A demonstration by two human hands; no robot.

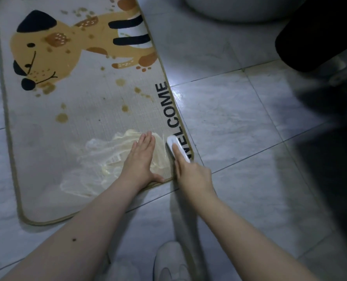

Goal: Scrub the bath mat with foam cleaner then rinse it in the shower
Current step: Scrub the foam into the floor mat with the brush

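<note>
On mat (pixel 77 118) corner: brush (pixel 177 148) lengthwise along WELCOME edge.

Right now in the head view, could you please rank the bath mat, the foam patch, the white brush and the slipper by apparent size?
1. bath mat
2. foam patch
3. slipper, partly cropped and nearest the camera, so unsure
4. white brush, partly covered by the right hand

Bare, sleeveless forearms (pixel 99 216); pale grey slipper (pixel 169 262) on one foot.
</note>
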